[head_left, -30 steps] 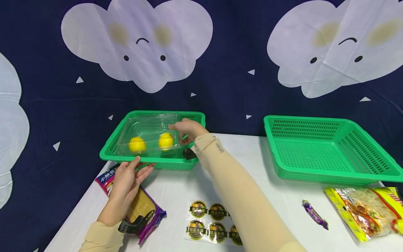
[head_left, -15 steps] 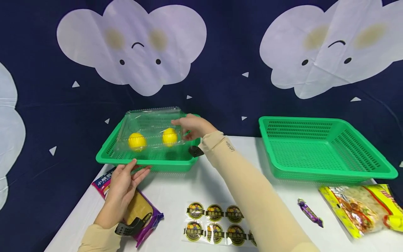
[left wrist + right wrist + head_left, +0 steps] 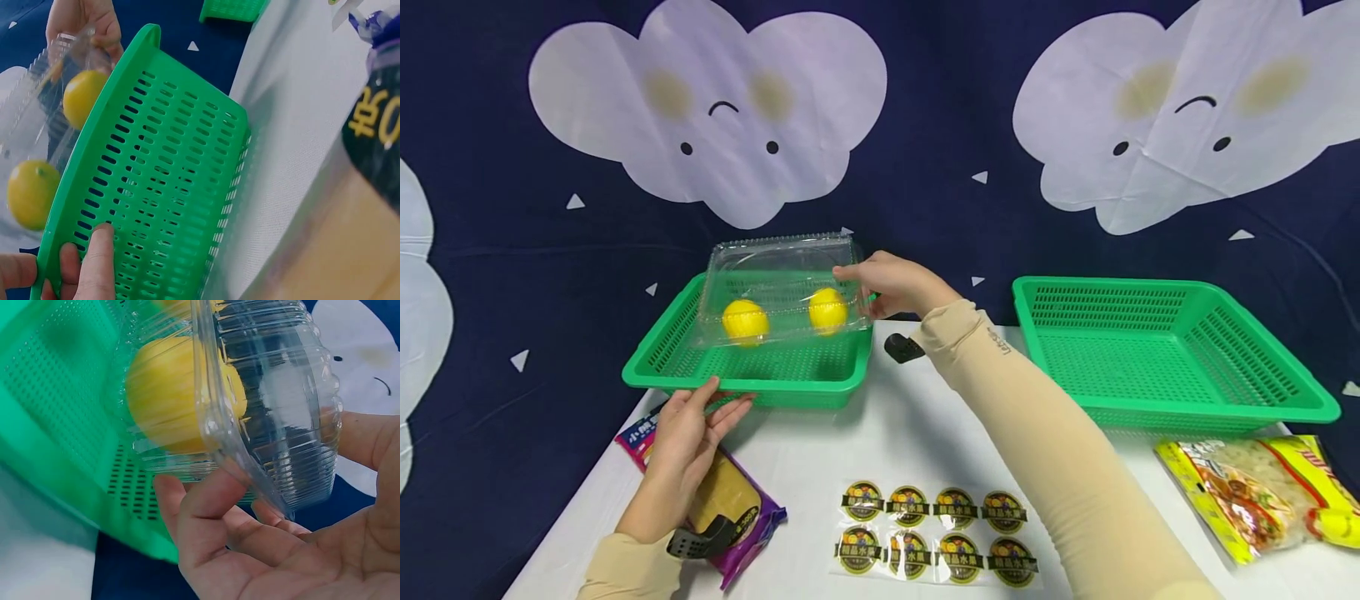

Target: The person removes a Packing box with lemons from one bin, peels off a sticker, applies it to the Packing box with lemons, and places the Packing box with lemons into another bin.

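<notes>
My right hand grips the right end of a clear plastic clamshell box, thumb on top and fingers beneath. Two round yellow fruits lie inside, one at the left and one at the right. The box is tilted and raised over the left green basket. In the right wrist view, the fingers curl under the box's ridged edge. My left hand pinches the basket's front rim, its thumb over the rim and its fingers against the slotted outer wall.
A second green basket stands at the right. A purple noodle-like packet lies under the left forearm. A sheet of round stickers lies in front, with a yellow food bag at right. A patterned dark cloth hangs behind.
My right hand has lifted the clamshell box with the fruits upward and to the right. The left hand has kept its grip on the basket rim. My right arm now hides the purple candy.
</notes>
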### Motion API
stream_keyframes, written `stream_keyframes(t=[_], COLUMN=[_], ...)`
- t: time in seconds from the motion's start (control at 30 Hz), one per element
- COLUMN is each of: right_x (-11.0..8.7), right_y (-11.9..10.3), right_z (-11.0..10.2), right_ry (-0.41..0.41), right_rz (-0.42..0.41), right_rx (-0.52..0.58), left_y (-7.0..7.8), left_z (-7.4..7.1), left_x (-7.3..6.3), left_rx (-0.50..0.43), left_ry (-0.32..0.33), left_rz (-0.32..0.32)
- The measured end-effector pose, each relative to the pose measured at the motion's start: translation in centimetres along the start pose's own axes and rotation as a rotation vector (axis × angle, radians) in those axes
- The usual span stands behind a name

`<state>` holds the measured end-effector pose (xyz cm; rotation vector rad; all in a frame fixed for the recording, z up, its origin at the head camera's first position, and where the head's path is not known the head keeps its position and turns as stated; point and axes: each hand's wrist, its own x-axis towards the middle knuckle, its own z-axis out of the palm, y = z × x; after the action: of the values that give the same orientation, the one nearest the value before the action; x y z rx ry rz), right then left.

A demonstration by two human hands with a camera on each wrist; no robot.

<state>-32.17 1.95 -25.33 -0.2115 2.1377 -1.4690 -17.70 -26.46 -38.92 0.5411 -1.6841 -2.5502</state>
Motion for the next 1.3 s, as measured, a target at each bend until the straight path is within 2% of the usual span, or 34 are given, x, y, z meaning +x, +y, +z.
stream_keyframes(t=[0.23, 0.5, 0.9, 1.3], right_x=[-1.4, -3.1, -5.3, -8.2], right_y=[0.2, 1.4, 3.9, 7.1], right_z=[-2.3, -4.9, -8.1, -11.4], right_ry=[-0.004, 0.041, 0.081, 0.117], right_rz=[0.012, 0.033, 0.061, 0.1], right_rx=[0.016, -0.025, -0.055, -0.064], left_y=[0.3, 0.4, 0.4, 0.3], left_z=[-0.5, -1.0, -1.5, -1.6], left_x=[0.2, 0.3, 0.3, 0.6], left_rx=[-0.032, -0.044, -0.056, -0.058], left_ry=[-0.011, -0.011, 0.002, 0.0], left_rz=[-0.019, -0.025, -0.015, -0.014])
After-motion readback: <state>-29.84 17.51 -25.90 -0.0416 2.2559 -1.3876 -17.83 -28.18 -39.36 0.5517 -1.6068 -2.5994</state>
